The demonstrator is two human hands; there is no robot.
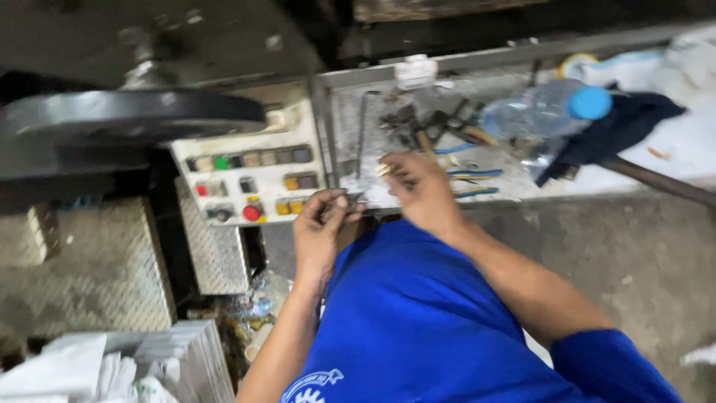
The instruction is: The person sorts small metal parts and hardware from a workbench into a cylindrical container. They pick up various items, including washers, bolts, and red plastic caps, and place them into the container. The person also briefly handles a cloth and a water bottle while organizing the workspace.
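Left hand [321, 224] raised, fingers pinching small dark metal part [349, 201], right hand [421, 190] curled, palm down, over tool tray [358, 104], grip unclear

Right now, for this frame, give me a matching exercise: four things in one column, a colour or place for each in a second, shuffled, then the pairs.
Things:
1. bottle cap
2. round button low on the control panel
3. left hand
4. dark cloth

Colour or place:
A. red
B. lying beside the clear bottle
C. light blue
D. pinching a small dark part in front of the panel

Pairs: 1-C, 2-A, 3-D, 4-B
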